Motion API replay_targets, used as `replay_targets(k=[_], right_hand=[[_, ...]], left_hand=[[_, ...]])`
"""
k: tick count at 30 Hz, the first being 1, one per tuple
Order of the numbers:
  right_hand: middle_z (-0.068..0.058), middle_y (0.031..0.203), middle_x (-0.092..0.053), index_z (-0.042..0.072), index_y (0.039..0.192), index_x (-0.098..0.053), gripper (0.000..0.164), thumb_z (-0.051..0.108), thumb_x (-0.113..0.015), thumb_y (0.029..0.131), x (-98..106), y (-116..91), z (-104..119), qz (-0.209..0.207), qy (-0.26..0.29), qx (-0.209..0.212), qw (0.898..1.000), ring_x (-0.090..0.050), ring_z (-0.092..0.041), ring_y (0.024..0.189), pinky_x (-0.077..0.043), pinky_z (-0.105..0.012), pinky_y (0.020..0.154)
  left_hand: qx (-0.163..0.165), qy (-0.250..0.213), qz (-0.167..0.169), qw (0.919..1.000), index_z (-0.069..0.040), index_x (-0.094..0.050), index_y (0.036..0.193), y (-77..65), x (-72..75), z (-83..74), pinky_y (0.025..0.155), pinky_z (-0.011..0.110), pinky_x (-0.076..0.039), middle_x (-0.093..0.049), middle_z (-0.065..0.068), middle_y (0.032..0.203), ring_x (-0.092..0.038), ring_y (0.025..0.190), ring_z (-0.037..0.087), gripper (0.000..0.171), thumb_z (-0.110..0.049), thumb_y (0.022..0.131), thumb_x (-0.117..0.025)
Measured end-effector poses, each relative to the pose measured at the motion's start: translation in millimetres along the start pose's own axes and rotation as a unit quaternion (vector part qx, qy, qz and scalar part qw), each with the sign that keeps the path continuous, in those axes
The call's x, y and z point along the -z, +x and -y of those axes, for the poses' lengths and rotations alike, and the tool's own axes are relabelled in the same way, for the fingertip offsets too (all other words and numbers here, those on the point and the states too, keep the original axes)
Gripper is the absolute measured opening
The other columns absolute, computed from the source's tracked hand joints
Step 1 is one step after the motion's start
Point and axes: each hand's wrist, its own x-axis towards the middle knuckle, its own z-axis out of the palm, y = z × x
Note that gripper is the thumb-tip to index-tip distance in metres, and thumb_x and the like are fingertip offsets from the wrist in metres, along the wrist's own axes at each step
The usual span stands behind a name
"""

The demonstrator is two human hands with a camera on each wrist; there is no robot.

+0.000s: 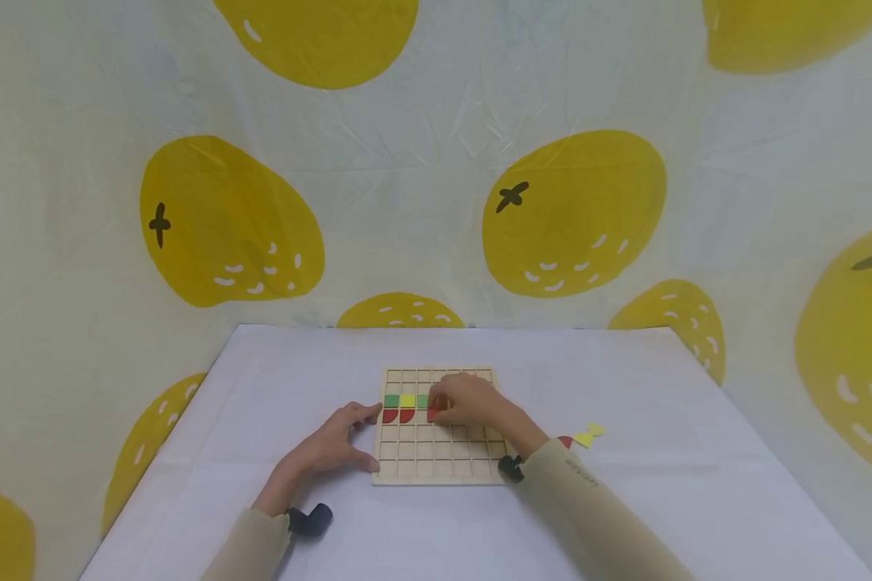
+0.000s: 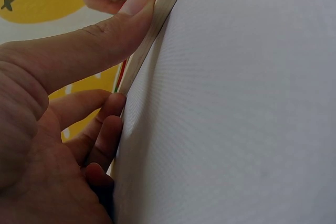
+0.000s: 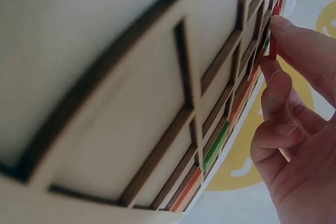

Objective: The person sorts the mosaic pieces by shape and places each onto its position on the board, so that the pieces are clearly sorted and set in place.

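Note:
A square wooden grid board [image 1: 436,472] lies on the white table. My left hand [image 1: 327,440] rests against its left edge, thumb near the front corner and fingers farther back, as the left wrist view also shows [image 2: 47,129]. Over the board, my right hand [image 1: 472,401] pinches a red piece [image 3: 273,38] between thumb and fingertip, tilted on edge in the right wrist view. Left of it in the grid sit a green square [image 1: 391,400], a yellow square [image 1: 408,400] and another green piece [image 1: 422,401]. Below the first two lie red quarter-circle pieces [image 1: 390,415].
On the table right of the board, partly behind the right forearm, lie a red piece [image 1: 565,441] and yellow pieces [image 1: 584,440]. Orange [image 3: 186,190] and green [image 3: 215,148] pieces stand in far cells in the right wrist view. A patterned cloth [image 1: 407,194] hangs behind the table.

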Motion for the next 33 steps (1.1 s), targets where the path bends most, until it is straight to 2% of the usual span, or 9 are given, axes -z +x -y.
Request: replay_targets(k=[14,22,33], right_hand=[[0.008,0.089,-0.066,0.021,0.104,-0.078,0.013,0.027,-0.078,0.092,0,4,11,-0.006,-0.019,0.001,1.0,-0.056,-0.009,0.084,-0.05,-0.028,0.078],[0.009,0.091,-0.066,0.022,0.105,-0.079,0.014,0.029,-0.078,0.093,-1,4,12,-0.006,-0.008,0.0,1.0,-0.056,-0.009,0.084,-0.051,-0.027,0.079],[0.008,0.093,-0.068,0.021,0.107,-0.079,0.014,0.024,-0.075,0.095,0,4,15,-0.009,-0.006,0.013,1.0,-0.058,-0.009,0.084,-0.052,-0.029,0.08]], left_hand=[[0.001,-0.002,0.006,1.0,-0.017,-0.049,0.155,0.0,2.1,-0.1,0.11,0.049,-0.043,-0.057,-0.004,0.126,-0.048,0.121,0.021,0.103,-0.028,0.065,-0.098],[-0.006,0.0,0.009,0.9999,-0.016,-0.048,0.155,-0.4,3.4,0.0,0.109,0.049,-0.042,-0.057,-0.002,0.127,-0.048,0.121,0.021,0.102,-0.028,0.066,-0.097],[-0.006,-0.005,0.007,0.9999,-0.015,-0.05,0.154,-1.5,3.3,-1.9,0.109,0.049,-0.042,-0.057,-0.002,0.126,-0.048,0.12,0.021,0.101,-0.027,0.066,-0.097]])
